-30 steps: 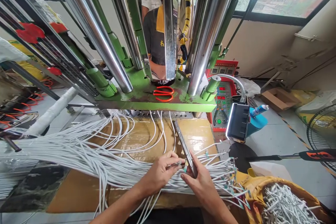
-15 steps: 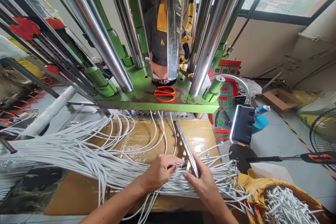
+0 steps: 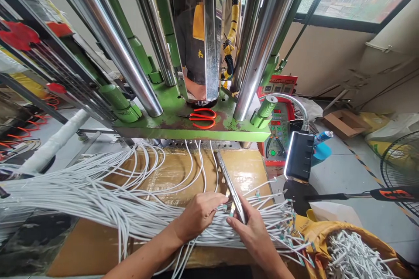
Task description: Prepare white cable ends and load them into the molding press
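My left hand (image 3: 198, 217) rests on a thick bundle of white cables (image 3: 98, 196) and pinches a thin cable end near a narrow steel mould strip (image 3: 231, 188). My right hand (image 3: 249, 235) grips that strip, which stands tilted with its far end on the cardboard-covered bench (image 3: 78, 246). Small teal-tipped cable ends (image 3: 281, 226) fan out to the right beneath my right hand. My fingers hide the strip's lower end.
Chrome press columns (image 3: 271, 39) rise from a green machine bed (image 3: 183, 128) holding red-handled scissors (image 3: 203, 118). A co-worker's torso (image 3: 193, 48) shows beyond them. To the right stand a red control panel (image 3: 278, 130) and a yellow sack of white cable pieces (image 3: 353, 257).
My hands stay close to the same spot on the strip. The view has shifted slightly, and the co-worker's head has gone behind a steel column.
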Demonstrator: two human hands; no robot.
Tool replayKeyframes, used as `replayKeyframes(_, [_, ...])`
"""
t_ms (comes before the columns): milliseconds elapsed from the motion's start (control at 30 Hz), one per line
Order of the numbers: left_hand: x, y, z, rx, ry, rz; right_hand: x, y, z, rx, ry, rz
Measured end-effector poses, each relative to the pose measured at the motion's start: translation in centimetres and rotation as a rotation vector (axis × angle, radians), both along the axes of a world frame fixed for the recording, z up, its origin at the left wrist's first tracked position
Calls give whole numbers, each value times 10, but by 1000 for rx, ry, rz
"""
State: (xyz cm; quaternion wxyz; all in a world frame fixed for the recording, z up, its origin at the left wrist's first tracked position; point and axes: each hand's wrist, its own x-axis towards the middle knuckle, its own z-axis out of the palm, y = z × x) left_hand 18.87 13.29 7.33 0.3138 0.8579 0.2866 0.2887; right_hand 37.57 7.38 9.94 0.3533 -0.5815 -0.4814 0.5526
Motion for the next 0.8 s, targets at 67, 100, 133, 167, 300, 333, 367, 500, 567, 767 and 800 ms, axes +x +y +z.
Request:
replayKeyframes(67, [4,0,2,-62,-29,22,-1,0,2,14,-16,1])
replayKeyframes(100, [6,-1,4,-116,-45,46,-1,1,3,16,-18,-3])
replayKeyframes(133, [8,-1,6,-180,-55,92,-1,1,4,11,-14,-9])
replayKeyframes(167, [10,-1,9,-255,-59,163,-2,1,5,1,-7,-16])
replayKeyframes(300, [10,-3,20,-587,-147,500,-2,1,6,-35,-3,-49])
replayKeyframes(333, [8,-4,21,-644,-198,519,-2,1,6,-39,-9,-56])
replayKeyframes(367, [5,-4,22,-686,-249,518,-2,1,5,-43,-11,-59])
replayKeyframes(500, [0,-2,21,-807,-385,486,-2,0,1,-63,-1,-58])
replayKeyframes(567, [-1,3,22,-802,-342,489,-1,0,-1,-75,9,-55])
replayKeyframes(767, [-1,22,24,-411,-12,262,-1,1,-2,-69,36,-52])
replayKeyframes(800, [-1,24,23,-363,-5,217,-1,1,-3,-58,38,-52])
